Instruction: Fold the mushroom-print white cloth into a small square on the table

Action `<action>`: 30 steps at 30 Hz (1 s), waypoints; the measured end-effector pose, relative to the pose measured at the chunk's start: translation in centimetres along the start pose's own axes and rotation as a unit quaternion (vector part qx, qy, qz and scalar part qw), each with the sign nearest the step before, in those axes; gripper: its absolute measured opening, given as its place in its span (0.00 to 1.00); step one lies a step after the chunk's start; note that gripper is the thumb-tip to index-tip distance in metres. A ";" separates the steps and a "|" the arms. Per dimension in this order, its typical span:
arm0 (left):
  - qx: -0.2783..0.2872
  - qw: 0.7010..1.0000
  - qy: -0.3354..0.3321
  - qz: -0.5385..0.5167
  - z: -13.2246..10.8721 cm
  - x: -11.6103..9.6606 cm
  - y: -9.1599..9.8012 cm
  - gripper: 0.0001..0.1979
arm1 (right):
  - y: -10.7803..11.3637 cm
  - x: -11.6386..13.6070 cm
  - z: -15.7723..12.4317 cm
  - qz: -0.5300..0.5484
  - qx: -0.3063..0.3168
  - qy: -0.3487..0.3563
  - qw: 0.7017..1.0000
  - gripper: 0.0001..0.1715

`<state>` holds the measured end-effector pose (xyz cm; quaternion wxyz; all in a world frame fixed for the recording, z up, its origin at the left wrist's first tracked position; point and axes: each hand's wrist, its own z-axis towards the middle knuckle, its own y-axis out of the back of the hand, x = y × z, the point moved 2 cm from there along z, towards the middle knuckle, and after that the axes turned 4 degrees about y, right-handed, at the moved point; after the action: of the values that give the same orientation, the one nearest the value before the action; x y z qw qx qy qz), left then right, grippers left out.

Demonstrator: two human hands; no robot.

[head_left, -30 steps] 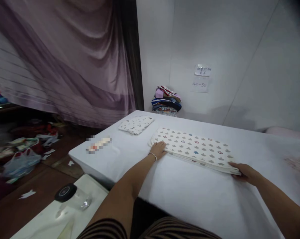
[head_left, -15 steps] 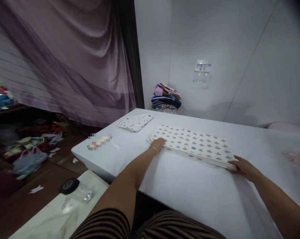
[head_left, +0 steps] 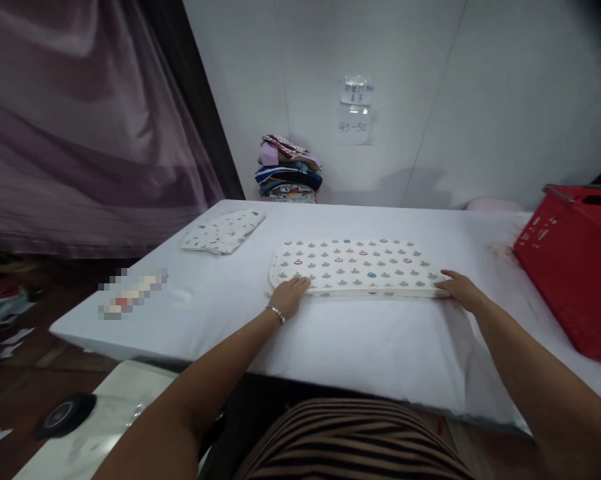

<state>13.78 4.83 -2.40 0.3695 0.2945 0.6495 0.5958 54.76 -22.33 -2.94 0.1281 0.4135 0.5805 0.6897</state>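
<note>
A folded stack of white cloth (head_left: 350,267) with grey, red and blue prints lies flat on the white-covered table (head_left: 360,347). My left hand (head_left: 289,297), with a bracelet at the wrist, rests with its fingers laid out on the cloth's front left corner. At the front right corner my right hand (head_left: 459,290) pinches the cloth's edge, some fingers being hidden under it. To the left, a smaller folded white cloth (head_left: 223,232) with a small print lies apart from both hands.
A red plastic basket (head_left: 575,267) stands on the table's right. A blurred-out object (head_left: 133,293) lies near the left edge. Behind the table is a pile of folded fabrics (head_left: 289,170). A black-lidded jar (head_left: 65,415) sits on a lower white surface at front left.
My view has turned to the right, bringing the red basket into sight. The cloth's front edge now lies straighter across the view, with both hands still at its front corners.
</note>
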 end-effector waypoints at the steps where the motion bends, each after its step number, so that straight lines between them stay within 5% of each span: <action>1: -0.011 1.000 -0.003 0.001 -0.1 0.3 0.0 0.32 | -0.1 0.0 0.0 0.007 -0.026 -0.002 1.000 0.35; 5: -0.056 0.998 -0.032 -0.015 -0.6 2.0 0.1 0.30 | -0.4 1.1 -0.7 0.000 -0.107 0.026 0.994 0.29; 8: -0.085 0.995 -0.054 -0.026 -1.4 3.1 0.1 0.26 | -1.4 3.8 -2.3 -0.022 -0.126 0.121 0.984 0.28; 16: -0.112 0.993 0.028 -0.020 -2.5 5.1 0.3 0.18 | -7.3 13.9 -5.1 -0.067 -0.021 0.305 0.950 0.32; 25: -0.133 0.984 0.112 -0.041 -1.6 4.6 2.3 0.21 | -10.2 14.6 -5.2 -0.111 0.033 0.311 0.943 0.34; 30: -0.124 0.977 0.163 -0.065 0.9 3.9 2.5 0.21 | -10.1 18.6 -4.8 -0.124 0.046 0.343 0.930 0.36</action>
<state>12.28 8.81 -0.45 0.3297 0.1026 0.6400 0.6865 36.61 -10.44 -4.20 -0.0143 0.0818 0.6669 0.7405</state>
